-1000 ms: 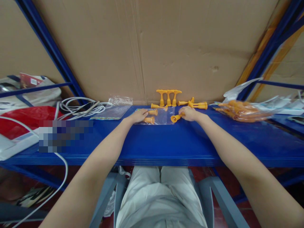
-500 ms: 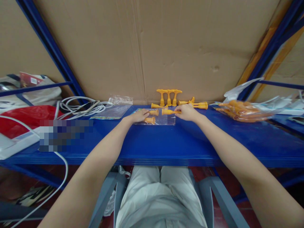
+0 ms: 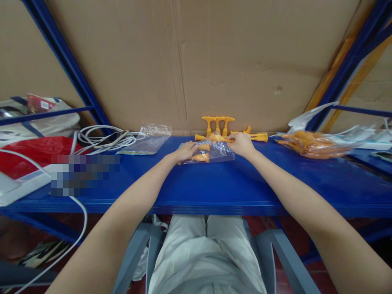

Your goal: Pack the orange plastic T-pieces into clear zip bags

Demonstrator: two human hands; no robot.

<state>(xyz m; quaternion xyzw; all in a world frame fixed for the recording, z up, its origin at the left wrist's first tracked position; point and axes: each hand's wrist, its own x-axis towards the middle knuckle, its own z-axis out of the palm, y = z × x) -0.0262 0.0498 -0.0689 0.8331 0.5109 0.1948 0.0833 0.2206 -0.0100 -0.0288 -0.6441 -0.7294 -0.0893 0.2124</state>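
Observation:
My left hand (image 3: 185, 151) grips the left part of a clear plastic bag (image 3: 226, 155) lying on the blue table. Two orange plastic pieces with flared ends (image 3: 201, 157) lie at its fingertips, apparently inside the bag. My right hand (image 3: 242, 144) is closed on the thin end of another orange plastic piece (image 3: 216, 137), whose wide end points left at the bag's film. Behind the hands, several T-shaped orange pieces (image 3: 217, 125) stand upright side by side. More orange pieces (image 3: 260, 136) lie just beyond my right hand.
To the right lies a clear bag full of orange pieces (image 3: 309, 143). On the left are a flat clear bag (image 3: 147, 143), a coiled white cable (image 3: 104, 136) and a red bag (image 3: 39, 149). A cardboard wall (image 3: 239, 61) closes off the back of the blue table (image 3: 214, 183).
My left hand and the bag have shifted slightly right, and the bag's film is more crumpled. The piece in my right hand has risen a little, its wide end now against the film.

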